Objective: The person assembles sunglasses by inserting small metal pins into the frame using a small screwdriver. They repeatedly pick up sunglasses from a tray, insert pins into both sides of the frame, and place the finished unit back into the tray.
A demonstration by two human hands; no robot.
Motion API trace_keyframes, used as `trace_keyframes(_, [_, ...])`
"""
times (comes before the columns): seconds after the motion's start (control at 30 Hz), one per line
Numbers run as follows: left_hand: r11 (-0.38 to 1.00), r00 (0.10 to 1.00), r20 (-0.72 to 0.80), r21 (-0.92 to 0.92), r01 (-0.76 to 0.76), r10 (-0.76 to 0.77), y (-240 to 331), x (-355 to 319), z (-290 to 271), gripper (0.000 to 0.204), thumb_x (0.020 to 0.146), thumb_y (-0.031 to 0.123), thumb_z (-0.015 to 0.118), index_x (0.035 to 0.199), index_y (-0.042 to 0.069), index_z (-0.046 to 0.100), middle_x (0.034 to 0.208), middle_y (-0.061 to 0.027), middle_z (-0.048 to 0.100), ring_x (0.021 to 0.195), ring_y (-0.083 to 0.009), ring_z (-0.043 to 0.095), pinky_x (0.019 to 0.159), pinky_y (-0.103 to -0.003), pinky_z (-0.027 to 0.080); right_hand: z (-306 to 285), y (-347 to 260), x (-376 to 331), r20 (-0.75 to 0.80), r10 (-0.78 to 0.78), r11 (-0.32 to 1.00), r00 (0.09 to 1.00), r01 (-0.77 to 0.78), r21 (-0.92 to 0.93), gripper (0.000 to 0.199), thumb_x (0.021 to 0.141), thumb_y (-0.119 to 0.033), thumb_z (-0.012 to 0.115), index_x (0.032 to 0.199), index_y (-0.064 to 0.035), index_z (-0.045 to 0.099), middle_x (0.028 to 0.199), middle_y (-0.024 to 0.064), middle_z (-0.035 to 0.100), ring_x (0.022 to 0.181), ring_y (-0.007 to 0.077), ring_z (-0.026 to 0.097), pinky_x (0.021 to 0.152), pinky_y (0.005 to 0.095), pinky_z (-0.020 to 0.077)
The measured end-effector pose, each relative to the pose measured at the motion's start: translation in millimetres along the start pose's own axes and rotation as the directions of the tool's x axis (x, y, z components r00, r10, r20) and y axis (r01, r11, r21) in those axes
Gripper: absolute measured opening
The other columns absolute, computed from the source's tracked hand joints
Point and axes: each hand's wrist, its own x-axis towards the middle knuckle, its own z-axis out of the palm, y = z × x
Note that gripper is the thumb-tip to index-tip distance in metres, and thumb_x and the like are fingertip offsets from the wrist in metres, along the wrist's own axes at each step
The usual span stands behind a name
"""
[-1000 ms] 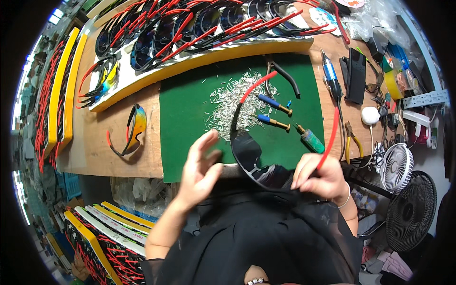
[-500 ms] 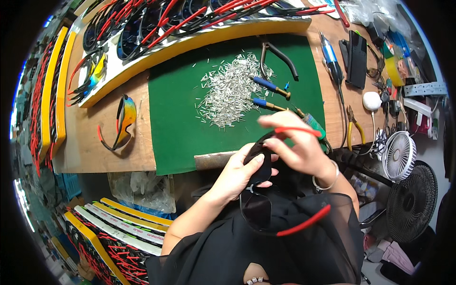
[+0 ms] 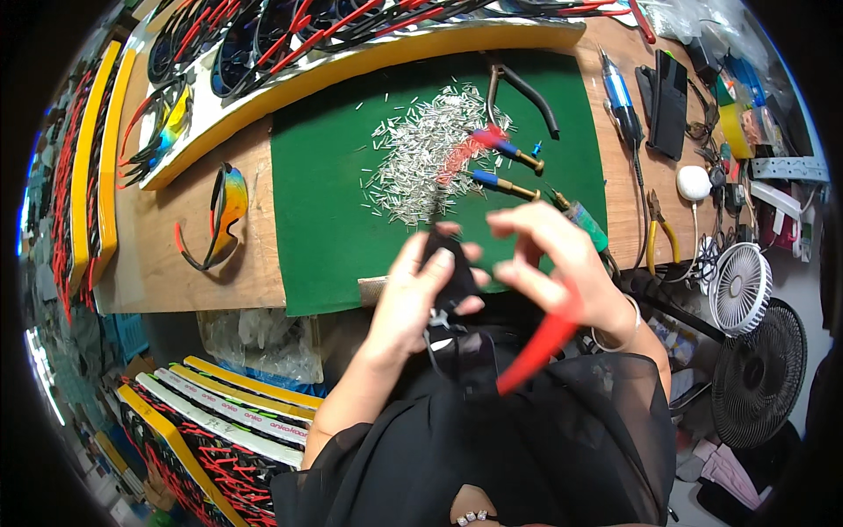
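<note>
In front of my body, my left hand (image 3: pixel 411 285) grips a pair of dark sunglasses (image 3: pixel 455 279) by the lens, thumb on top and fingers beneath. One red-tipped temple arm points up over the mat, smeared by motion; the other red temple tip (image 3: pixel 531 356) slants below my right hand. Just right of the glasses is my right hand (image 3: pixel 562 268), its thumb and fingers apart, with nothing between the fingertips. A pile of small silvery pins (image 3: pixel 417 162) lies on the green mat (image 3: pixel 320 237). Two blue-and-brass screwdrivers (image 3: pixel 505 184) rest at its right side.
Pliers with dark handles (image 3: pixel 531 95) lie at the mat's far edge. A foam rack (image 3: pixel 351 81) of sunglasses spans the back; orange-lensed sunglasses (image 3: pixel 230 211) sit left. A corded blue tool (image 3: pixel 617 92), phone (image 3: pixel 669 105), yellow-handled pliers (image 3: pixel 654 233) and fans (image 3: pixel 739 288) are at right.
My left hand has shifted left and turned the sunglasses, so one red temple now points up over the pins. My right hand has come off that temple, its fingers spread.
</note>
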Motion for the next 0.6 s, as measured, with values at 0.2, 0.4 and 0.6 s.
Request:
trace_keyframes(0.2, [0.951, 0.936, -0.205, 0.178, -0.251, 0.286, 12.3, 7.8, -12.2, 0.03, 0.093, 0.018, 0.044, 0.122, 0.009, 0.04, 0.107, -0.0116, 0.054, 0.084, -0.0158, 0.059, 0.061, -0.027, 0.055, 3.6, -1.0, -14.9, 0.314, -0.239, 0.911, 0.919, 0.101, 0.399, 0.032, 0.076, -0.008, 0.069, 0.105, -0.0019, 0.058, 0.092, 0.0057, 0.056, 0.072, 0.0112, 0.056, 0.061, 0.0213, 0.0451])
trace_keyframes(0.4, [0.933, 0.935, -0.124, 0.191, -0.305, 0.331, 8.0, 4.1, -9.5, 0.034, 0.093, 0.019, 0.046, 0.124, 0.009, 0.039, 0.112, -0.0128, 0.054, 0.089, -0.0194, 0.06, 0.064, -0.028, 0.056, 10.5, 1.4, -6.2, 0.451, 0.088, 0.85, 0.888, -0.303, 0.43, 0.015, 0.079, -0.01, 0.066, 0.089, -0.0009, 0.06, 0.08, 0.0014, 0.058, 0.068, 0.006, 0.054, 0.061, 0.02, 0.0443])
trace_keyframes(0.6, [0.961, 0.951, -0.143, 0.084, -0.265, 0.275, 7.5, 5.7, -12.6, 0.031, 0.093, 0.021, 0.045, 0.119, 0.004, 0.041, 0.112, -0.0137, 0.054, 0.094, -0.0194, 0.058, 0.069, -0.03, 0.054, 8.2, -5.1, -12.4, 0.19, -0.423, 0.88, 0.886, 0.352, 0.321, 0.013, 0.072, -0.007, 0.069, 0.083, -0.0047, 0.064, 0.081, 0.0061, 0.063, 0.068, 0.0201, 0.061, 0.058, 0.0283, 0.0491])
